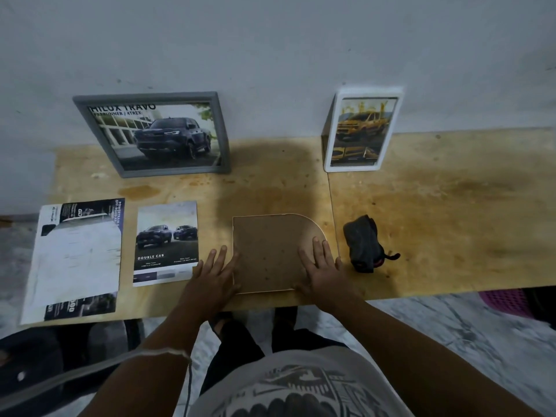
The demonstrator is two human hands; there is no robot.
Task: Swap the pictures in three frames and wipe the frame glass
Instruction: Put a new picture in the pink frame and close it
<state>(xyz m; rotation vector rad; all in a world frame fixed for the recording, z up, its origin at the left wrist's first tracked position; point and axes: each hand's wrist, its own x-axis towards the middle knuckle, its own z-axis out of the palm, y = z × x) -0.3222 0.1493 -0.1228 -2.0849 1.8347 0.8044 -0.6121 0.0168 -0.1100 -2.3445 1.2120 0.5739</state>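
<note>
A third frame [267, 251] lies face down near the table's front edge, showing its brown backing board with one rounded corner. My left hand [215, 273] rests flat against its left edge, fingers spread. My right hand [320, 267] lies flat on its right side, fingers apart. A grey frame [156, 135] with a dark truck picture leans on the wall at back left. A white frame [359, 132] with a yellow truck picture leans at back right. Two loose prints lie at left: a "Double Cab" sheet [166, 242] and a larger brochure page [76, 260]. A dark cloth [362, 243] lies right of the face-down frame.
The wooden table [451, 212] is stained and has a seam running front to back beside my right hand. A pink basket [508, 302] sits below the table at right. A dark chair [45, 365] stands at lower left.
</note>
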